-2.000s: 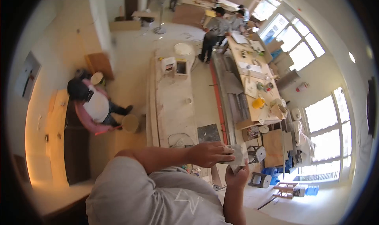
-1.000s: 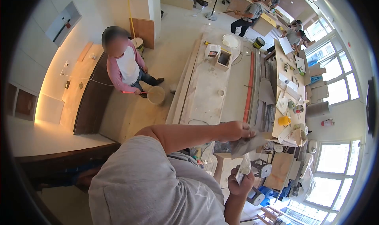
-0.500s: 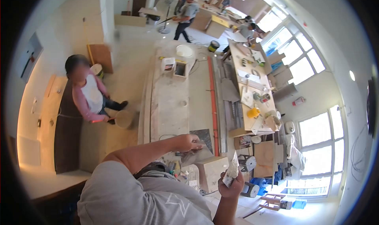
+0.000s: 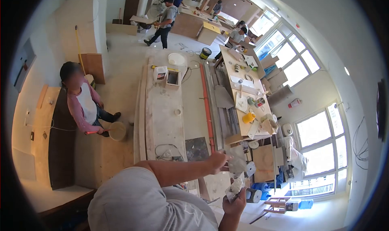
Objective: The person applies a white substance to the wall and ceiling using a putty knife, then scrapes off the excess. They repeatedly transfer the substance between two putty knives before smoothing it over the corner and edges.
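My left hand (image 4: 218, 162) reaches across to the right, fingers closed on a thin, flat grey scraper blade (image 4: 236, 164), blurred at its edges. Just below it, my right hand (image 4: 235, 205) is closed around a putty knife (image 4: 231, 195) whose flat face carries a thick lump of white putty (image 4: 235, 186). The scraper sits right above the putty lump. Both handles are hidden in my fingers. Beneath my left forearm lies a dark, speckled square panel (image 4: 197, 149).
A long dusty bench (image 4: 164, 109) holds a white tub (image 4: 176, 59) and an open box (image 4: 173, 78). A cluttered worktable (image 4: 239, 93) stands to the right. At left, a person (image 4: 87, 97) holds a tool by a round bucket (image 4: 118, 131). Other people work at the back.
My left hand has moved right with the scraper, from over the dark panel to beside the putty lump. My right hand has shifted slightly lower. A person at the back has moved left.
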`<act>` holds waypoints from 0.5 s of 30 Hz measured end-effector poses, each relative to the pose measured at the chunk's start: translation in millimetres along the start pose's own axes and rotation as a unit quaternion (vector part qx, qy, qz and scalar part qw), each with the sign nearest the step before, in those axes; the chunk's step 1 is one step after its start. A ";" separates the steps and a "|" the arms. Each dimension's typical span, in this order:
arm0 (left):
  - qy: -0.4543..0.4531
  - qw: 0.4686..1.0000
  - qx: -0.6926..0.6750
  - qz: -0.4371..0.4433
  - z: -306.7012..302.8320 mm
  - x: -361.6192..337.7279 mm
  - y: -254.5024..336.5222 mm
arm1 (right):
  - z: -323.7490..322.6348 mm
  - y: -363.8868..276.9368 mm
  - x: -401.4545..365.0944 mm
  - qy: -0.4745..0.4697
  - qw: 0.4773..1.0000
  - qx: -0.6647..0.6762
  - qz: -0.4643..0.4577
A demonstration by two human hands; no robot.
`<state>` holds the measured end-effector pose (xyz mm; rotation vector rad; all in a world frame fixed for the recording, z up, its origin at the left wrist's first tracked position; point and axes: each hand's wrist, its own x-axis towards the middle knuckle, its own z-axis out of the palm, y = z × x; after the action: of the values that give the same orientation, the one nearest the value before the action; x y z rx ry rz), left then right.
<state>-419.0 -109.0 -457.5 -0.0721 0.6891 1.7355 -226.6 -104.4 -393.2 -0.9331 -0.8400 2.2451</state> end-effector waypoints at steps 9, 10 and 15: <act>-0.053 0.996 0.042 -0.057 43.2 -33.2 -34.2 | -30.8 5.0 -23.8 0.016 0.980 -0.142 -0.141; -0.057 0.995 0.060 -0.057 43.3 -36.1 -32.1 | -34.4 5.6 -22.6 0.016 0.968 -0.191 -0.160; -0.040 0.988 0.137 -0.063 16.7 -27.4 -49.7 | -43.2 2.8 -22.8 -0.006 0.975 -0.170 -0.141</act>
<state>-360.9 -119.0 -453.0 0.1411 0.8403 1.5015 -180.9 -107.7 -410.2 -0.8835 -1.3048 1.8984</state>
